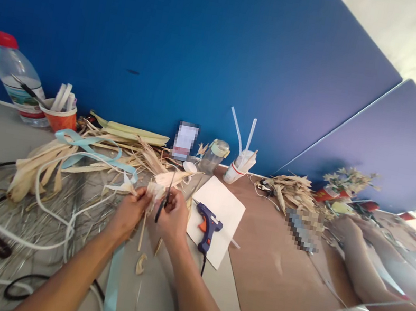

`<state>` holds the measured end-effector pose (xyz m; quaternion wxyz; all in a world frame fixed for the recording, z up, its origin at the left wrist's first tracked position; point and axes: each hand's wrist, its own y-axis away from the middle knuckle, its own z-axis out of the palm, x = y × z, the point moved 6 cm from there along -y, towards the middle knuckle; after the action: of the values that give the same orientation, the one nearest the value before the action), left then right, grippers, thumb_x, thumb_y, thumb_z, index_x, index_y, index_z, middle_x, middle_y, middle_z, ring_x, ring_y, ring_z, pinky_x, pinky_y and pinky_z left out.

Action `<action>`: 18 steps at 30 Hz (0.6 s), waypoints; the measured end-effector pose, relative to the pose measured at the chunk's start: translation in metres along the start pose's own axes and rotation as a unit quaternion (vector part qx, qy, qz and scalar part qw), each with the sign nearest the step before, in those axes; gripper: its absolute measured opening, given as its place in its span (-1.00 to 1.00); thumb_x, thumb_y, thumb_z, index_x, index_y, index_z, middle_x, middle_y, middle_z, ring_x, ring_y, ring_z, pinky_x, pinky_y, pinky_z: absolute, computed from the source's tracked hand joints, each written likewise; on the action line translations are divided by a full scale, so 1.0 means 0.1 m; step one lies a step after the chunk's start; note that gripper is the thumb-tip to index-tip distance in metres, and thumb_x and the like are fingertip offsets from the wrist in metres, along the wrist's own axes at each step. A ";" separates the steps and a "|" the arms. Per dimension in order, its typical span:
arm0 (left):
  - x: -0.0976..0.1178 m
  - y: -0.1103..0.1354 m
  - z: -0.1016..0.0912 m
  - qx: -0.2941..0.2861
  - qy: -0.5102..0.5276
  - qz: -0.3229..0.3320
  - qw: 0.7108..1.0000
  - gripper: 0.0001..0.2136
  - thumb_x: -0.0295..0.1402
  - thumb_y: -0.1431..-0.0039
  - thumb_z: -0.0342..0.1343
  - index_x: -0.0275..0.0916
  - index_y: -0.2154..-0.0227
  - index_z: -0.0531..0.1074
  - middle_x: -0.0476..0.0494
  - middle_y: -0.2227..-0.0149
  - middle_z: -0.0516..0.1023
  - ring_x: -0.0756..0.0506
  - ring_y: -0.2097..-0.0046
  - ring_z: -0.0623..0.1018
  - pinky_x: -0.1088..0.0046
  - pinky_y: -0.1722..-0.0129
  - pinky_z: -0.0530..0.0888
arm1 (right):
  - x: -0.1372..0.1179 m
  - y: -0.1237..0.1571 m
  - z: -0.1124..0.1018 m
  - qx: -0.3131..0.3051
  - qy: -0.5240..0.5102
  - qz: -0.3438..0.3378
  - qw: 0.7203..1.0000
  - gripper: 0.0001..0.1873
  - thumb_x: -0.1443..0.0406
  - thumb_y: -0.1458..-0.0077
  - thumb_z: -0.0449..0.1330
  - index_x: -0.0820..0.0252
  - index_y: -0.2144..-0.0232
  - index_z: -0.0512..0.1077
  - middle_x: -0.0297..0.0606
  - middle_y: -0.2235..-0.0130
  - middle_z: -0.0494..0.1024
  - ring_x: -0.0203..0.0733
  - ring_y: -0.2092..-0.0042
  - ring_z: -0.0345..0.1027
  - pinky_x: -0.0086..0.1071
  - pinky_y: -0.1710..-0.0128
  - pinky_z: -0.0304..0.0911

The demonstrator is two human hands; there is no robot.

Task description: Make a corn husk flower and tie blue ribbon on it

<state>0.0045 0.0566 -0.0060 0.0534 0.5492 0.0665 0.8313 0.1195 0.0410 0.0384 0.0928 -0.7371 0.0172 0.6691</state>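
My left hand (pixel 130 211) pinches a pale piece of dried corn husk (pixel 155 190) between thumb and fingertips. Right beside it, my right hand (pixel 175 217) is closed on a slim dark tool (pixel 162 205) that looks like tweezers, its thin end pointing up and away from me. The tool is close against the husk; whether it grips it I cannot tell. A thin straw-coloured stick (pixel 142 232) hangs below the husk. To the right, a blue glue gun (pixel 208 228) with an orange trigger lies on a white board (pixel 232 211).
Dried husks (pixel 38 168), pale-blue ribbon (pixel 89 142), white cable (pixel 55 214) and loose clear strands cover the left side. Along the blue partition (pixel 172 36) stand a water bottle (pixel 28 91), a red cup (pixel 62 119), a jar (pixel 213 156) and a white cup (pixel 234 173). Another person's arms (pixel 359 257) work at right.
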 end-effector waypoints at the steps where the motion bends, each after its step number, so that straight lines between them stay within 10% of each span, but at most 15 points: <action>1: 0.00 0.00 0.01 -0.005 0.002 -0.007 1.000 -0.65 -0.22 0.17 0.29 -0.27 0.29 0.50 -0.03 0.52 0.54 -0.07 0.50 0.48 0.49 0.53 0.34 | 0.03 -0.03 -0.04 0.006 -0.029 0.017 0.999 -0.68 0.29 0.14 0.19 0.19 0.24 0.31 -0.41 0.50 0.36 -0.32 0.50 0.21 -0.44 0.50 0.13; 7: -0.02 -0.03 -0.04 0.001 0.039 -0.034 0.999 -0.74 -0.29 0.19 0.30 -0.26 0.38 0.49 0.05 0.61 0.45 0.04 0.59 0.37 0.56 0.59 0.27 | -0.01 -0.15 -0.33 0.012 -0.129 0.035 0.991 -0.64 0.25 0.19 0.26 0.17 0.27 0.30 -0.45 0.51 0.30 -0.36 0.49 0.16 -0.46 0.50 0.12; 13: 0.04 -0.01 -0.05 0.035 0.006 0.002 0.999 -0.73 -0.29 0.18 0.28 -0.27 0.36 0.49 -0.02 0.52 0.53 -0.03 0.51 0.47 0.52 0.56 0.33 | -0.07 0.05 -0.01 -0.017 0.043 -0.020 0.999 -0.31 0.33 0.30 0.32 0.16 0.03 0.24 -0.30 0.25 0.40 -0.29 0.36 0.25 -0.39 0.36 0.22; 18: 0.03 0.01 0.02 0.019 0.079 -0.039 0.996 -0.72 -0.34 0.27 0.34 -0.27 0.41 0.47 -0.02 0.52 0.55 -0.03 0.50 0.50 0.52 0.54 0.37 | 0.03 0.04 0.06 0.016 0.032 -0.009 0.999 -0.57 0.32 0.14 0.17 0.20 0.14 0.26 -0.32 0.35 0.45 -0.25 0.37 0.34 -0.38 0.38 0.26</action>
<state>0.0048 0.0564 -0.0020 0.0703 0.4796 0.1075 0.8680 0.1131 0.0386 0.0343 0.1103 -0.7569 0.0240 0.6437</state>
